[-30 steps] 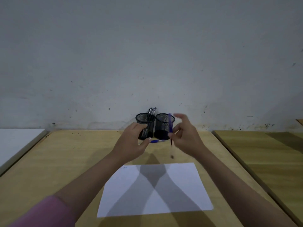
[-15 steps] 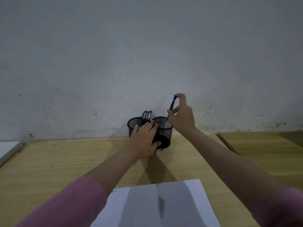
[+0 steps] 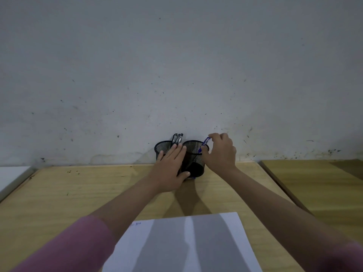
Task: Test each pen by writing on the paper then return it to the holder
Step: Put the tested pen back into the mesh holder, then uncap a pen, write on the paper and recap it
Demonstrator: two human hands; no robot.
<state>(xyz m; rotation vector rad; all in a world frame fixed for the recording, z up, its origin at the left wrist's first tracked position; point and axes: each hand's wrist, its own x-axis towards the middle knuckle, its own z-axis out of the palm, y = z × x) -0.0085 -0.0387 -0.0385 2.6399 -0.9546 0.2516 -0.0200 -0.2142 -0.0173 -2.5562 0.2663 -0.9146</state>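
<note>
Black wire mesh is noted in two round cup holders standing side by side, touching, at the back of the worktop (image 3: pixel 82 195) against the wall. In the left holder (image 3: pixel 162 147) a cluster of dark-capped pens (image 3: pixel 177 138) is seen standing upright. A blue pen (image 3: pixel 204 144) is being lowered, tilted, into the right holder (image 3: pixel 193 154); its upper end is pinched by the thumb and fingers of the right hand (image 3: pixel 221 152), and its lower part is already past the rim. The left hand (image 3: pixel 170 169) is laid flat with fingers straight and slightly spread against the near sides of both holders, thumb toward the base of the right one, apparently to steady them. On the paper (image 3: pixel 206 242), lying well forward on the worktop, a small blue scribble (image 3: pixel 136 224) is visible at the upper left corner, so at least one pen is judged tested. The return of this pen is judged nearly complete; the pens in the left holder are judged untested. A small blue object (image 3: pixel 193 177) at the right holder's base cannot be identified.
</note>
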